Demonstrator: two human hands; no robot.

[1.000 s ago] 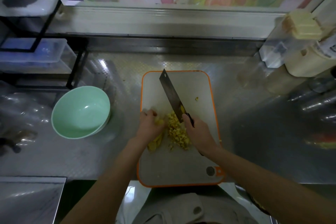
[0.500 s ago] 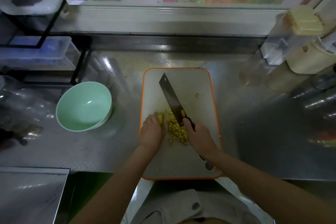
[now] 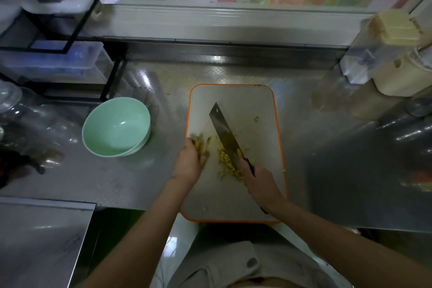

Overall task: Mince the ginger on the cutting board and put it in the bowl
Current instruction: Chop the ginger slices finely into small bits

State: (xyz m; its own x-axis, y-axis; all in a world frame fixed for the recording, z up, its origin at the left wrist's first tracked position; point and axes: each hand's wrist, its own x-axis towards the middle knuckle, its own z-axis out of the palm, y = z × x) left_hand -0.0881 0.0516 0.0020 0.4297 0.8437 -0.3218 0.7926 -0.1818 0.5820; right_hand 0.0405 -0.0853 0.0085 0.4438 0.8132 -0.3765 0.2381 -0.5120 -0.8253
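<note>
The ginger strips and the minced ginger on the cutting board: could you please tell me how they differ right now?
The ginger strips are long slivers; the minced ginger is small bits. The left hand holds the ginger strips, while the minced ginger lies loose beside the cleaver in the right hand. Both are yellow and on the cutting board.

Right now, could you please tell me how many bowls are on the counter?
1: an empty green bowl, left of the cutting board. The dim, blurry far left may hide others.
</note>
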